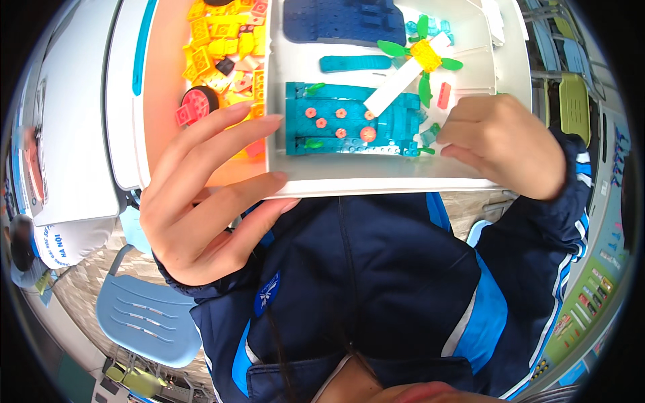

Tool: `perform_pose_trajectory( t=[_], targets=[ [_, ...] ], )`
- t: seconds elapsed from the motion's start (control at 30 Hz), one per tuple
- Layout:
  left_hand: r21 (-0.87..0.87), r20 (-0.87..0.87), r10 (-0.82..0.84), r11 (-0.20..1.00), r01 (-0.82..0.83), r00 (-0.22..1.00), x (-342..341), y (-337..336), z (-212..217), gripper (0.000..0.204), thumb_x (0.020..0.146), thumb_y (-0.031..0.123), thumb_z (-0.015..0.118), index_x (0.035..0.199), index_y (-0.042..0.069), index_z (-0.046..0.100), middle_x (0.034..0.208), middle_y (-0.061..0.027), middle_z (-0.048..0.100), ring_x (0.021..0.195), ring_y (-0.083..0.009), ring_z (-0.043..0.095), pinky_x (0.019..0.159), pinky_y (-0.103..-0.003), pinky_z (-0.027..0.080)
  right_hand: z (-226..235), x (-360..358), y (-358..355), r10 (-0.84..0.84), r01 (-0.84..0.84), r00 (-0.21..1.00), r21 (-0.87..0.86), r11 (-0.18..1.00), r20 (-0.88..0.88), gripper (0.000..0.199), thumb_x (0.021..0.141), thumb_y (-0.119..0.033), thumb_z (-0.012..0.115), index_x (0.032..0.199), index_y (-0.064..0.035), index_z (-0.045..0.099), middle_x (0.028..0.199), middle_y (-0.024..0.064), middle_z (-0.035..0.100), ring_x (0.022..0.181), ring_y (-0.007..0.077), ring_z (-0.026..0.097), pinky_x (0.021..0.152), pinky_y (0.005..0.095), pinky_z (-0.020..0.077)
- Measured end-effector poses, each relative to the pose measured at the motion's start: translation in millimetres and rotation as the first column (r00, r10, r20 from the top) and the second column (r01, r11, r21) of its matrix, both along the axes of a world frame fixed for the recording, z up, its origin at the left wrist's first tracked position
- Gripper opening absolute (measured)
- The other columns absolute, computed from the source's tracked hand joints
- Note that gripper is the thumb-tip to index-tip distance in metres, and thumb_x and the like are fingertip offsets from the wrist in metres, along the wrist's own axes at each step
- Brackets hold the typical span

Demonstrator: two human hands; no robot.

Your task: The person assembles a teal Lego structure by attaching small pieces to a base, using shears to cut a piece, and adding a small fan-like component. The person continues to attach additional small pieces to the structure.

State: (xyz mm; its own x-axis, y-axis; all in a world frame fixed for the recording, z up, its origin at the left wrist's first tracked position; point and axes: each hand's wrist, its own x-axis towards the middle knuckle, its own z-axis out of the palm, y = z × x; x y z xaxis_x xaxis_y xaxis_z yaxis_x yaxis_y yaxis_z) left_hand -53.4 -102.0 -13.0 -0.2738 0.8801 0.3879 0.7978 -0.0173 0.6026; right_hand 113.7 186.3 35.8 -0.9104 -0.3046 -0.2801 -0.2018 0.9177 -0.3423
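My left hand (208,195) is at the near edge of a white divided tray (376,186), fingers spread, with its thumb and forefinger by the rim and the other fingertips near the divider. My right hand (500,141) reaches into the right compartment with fingers curled together; whatever they may hold is hidden. Beside its fingertips lie small green translucent pieces (430,133). Left of it sits a teal brick-built panel (356,111) dotted with pink flower pieces. Over that panel's corner slants a white bar (395,84) topped by a yellow brick (426,56) with green leaf pieces (451,64).
Yellow and pink bricks (222,47) fill the left compartment, along with a black wheel with a pink hub (197,105). Farther back are a dark blue plate (342,20) and a teal strip (354,63). A small coral brick (444,95) lies near my right hand. A blue chair (148,316) stands lower left.
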Motion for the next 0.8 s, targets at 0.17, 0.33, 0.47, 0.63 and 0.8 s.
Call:
perform_pose_trajectory(
  t=[0.17,0.33,0.47,0.63,0.8],
  targets=[
    [-0.042,-0.004,-0.021,0.999,0.021,1.0,-1,-2,-2,0.028,0.059,0.013,0.086,0.081,0.0,0.075,0.113,-0.0236,0.07,0.117,-0.0424,0.062,0.1,-0.048,0.047,-27,8,-1,0.015,-0.016,0.999,0.032,0.999,0.028,0.011,0.073,-0.006,0.069,0.082,-0.0016,0.068,0.068,0.0162,0.064,0.073,0.0333,0.067,0.064,0.0426,0.0515],
    [-0.074,-0.006,-0.025,0.997,0.024,1.0,-2,-6,1,0.027,0.06,0.012,0.085,0.082,0.0,0.075,0.114,-0.0244,0.069,0.119,-0.0432,0.061,0.101,-0.049,0.046,-32,6,-5,0.019,-0.018,1.0,0.042,0.999,-0.024,0.01,0.073,-0.005,0.067,0.082,-0.0006,0.067,0.072,0.0154,0.062,0.075,0.0328,0.066,0.066,0.0429,0.0515],
    [-0.067,-0.02,-0.051,0.996,0.05,0.998,-5,-6,1,0.028,0.06,0.013,0.085,0.082,0.0,0.075,0.113,-0.0254,0.069,0.117,-0.0432,0.062,0.1,-0.048,0.047,-28,5,1,-0.032,0.026,0.998,-0.098,0.995,-0.062,0.01,0.072,-0.003,0.066,0.078,0.0012,0.061,0.075,0.0159,0.058,0.075,0.0361,0.061,0.07,0.0438,0.0497],
    [-0.038,-0.025,-0.047,0.998,0.046,0.999,-3,0,2,0.028,0.06,0.015,0.084,0.08,-0.001,0.075,0.111,-0.0261,0.07,0.114,-0.043,0.064,0.098,-0.047,0.049,-2,8,16,-0.086,0.084,0.996,-0.219,0.972,0.003,0.015,0.067,0.007,0.068,0.076,0.0009,0.059,0.081,0.0142,0.064,0.073,0.0334,0.062,0.065,0.0367,0.049],
    [-0.006,-0.03,-0.038,0.999,0.038,0.999,-4,-1,0,0.028,0.059,0.016,0.083,0.082,0.0,0.076,0.11,-0.0253,0.07,0.113,-0.0418,0.064,0.097,-0.044,0.05,12,-4,-5,-0.226,0.208,0.974,-0.499,0.841,0.024,0.02,0.068,0.01,0.069,0.086,0.003,0.069,0.084,0.0164,0.071,0.075,0.0282,0.068,0.071,0.033,0.0521]
  ],
)
